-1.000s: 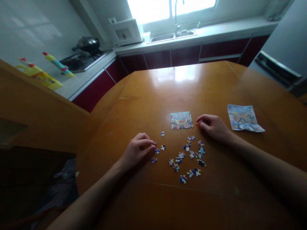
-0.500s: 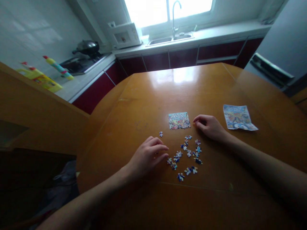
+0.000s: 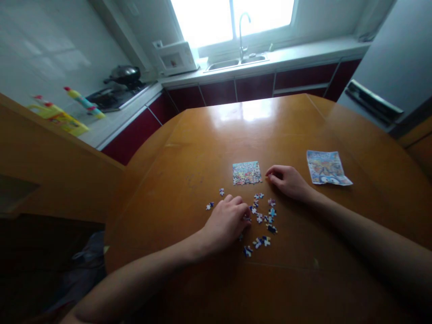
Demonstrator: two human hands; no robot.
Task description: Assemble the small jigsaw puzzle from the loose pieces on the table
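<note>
Wooden worktop: jigsaw block joined, near edge knobbed, so judged part-done; loose pieces on its near side, unjoined. Left hand curls over some; right hand beside block. Fingers bent; cannot tell whether either grip holds anything.

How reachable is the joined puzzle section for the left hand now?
Likely yes: the joined puzzle section lies just beyond the left hand, nothing visible directly between; the right hand is only beside it.

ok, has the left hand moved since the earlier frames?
Yes: judged against the puzzle, the left hand has shifted right, to the loose pieces.
</note>
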